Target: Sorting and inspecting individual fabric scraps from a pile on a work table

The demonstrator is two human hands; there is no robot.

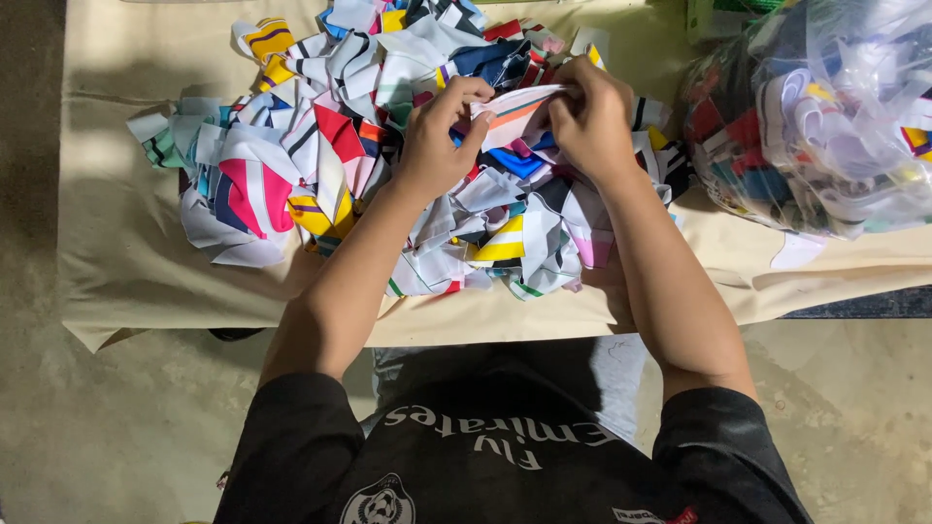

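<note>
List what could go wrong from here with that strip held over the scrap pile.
1. Both hands, left hand and right hand, pinch one white striped strip; pulling apart might tear it.
2. The fabric scrap pile reaches near the edge of the beige cloth; pieces may slide to the floor.
3. The clear bag of scraps sits close by; an elbow could knock it.

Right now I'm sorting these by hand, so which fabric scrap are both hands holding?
The white strip with an orange stripe, stretched between the left hand and right hand, lifted above the loose pile.

white strip (515,105) with orange and green stripes, multicoloured striped scrap pile (320,155), beige cloth (116,243)
</note>
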